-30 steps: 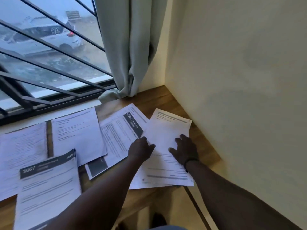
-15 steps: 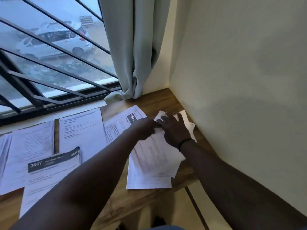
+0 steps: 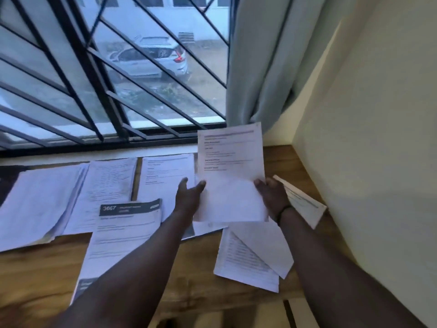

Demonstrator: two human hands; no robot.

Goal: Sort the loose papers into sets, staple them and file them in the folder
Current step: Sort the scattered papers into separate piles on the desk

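Note:
A printed sheet (image 3: 230,166) is held up above the wooden table (image 3: 194,275), tilted toward me. My right hand (image 3: 272,197) grips its lower right edge. At its lower left edge is my left hand (image 3: 189,195), thumb and fingers spread, touching the sheet. Under the right hand lies another sheet (image 3: 302,202) against the wall. Two overlapping sheets (image 3: 248,259) lie near the front edge. A sheet headed 3667 (image 3: 123,233) lies by my left forearm. Further sheets and stacks (image 3: 42,200) spread to the left. No stapler or folder is in view.
A barred window (image 3: 106,79) runs along the back of the table, with a pale curtain (image 3: 257,62) hanging at its right end. A cream wall (image 3: 366,138) closes off the right side. A dark object (image 3: 9,181) sits at the far left.
Both hands were pressing on papers at the table's right corner; now they have lifted one sheet up off the table. My view has swung upward and left toward the window.

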